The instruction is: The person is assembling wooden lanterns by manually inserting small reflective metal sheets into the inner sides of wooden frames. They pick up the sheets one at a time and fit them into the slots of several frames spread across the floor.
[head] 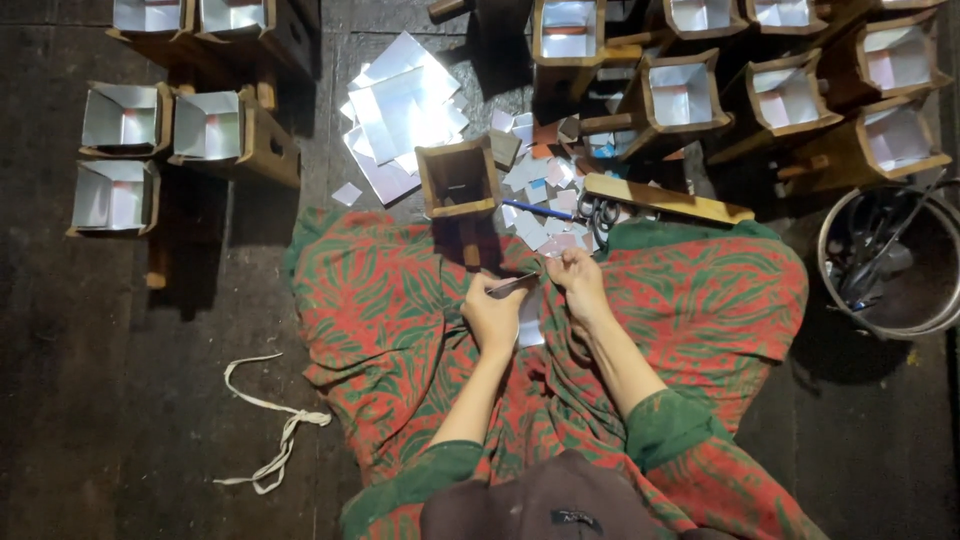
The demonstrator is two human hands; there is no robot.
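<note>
I sit on the floor with my red-and-green patterned skirt spread over my knees, and both my hands are up at the far edge of my lap, working one small piece of paper. My left hand has its fingers pinched together on the left end of the piece, and my right hand has its fingers closed on something at the right end (whether that is the paper's own edge or a second scrap, I cannot tell, it is too small). The piece lies nearly level between the two hands, its long axis running left to right, with the right end tipped slightly toward the far side. I judge this to be the folding or creasing step on a single cut piece, and the next move would call for a steady pinch from both hands so the fold runs straight along that long axis. Just beyond my hands stands an unlined wooden box on its peg, open side up, and to its right lies a scatter of cut paper pieces with a blue pen and a pair of scissors among them. A stack of silvery sheets lies farther off. Wooden boxes lined with foil stand at the far right and more at the far left. A metal bucket sits to the right, and a white cloth strip lies on the floor at the near left.
</note>
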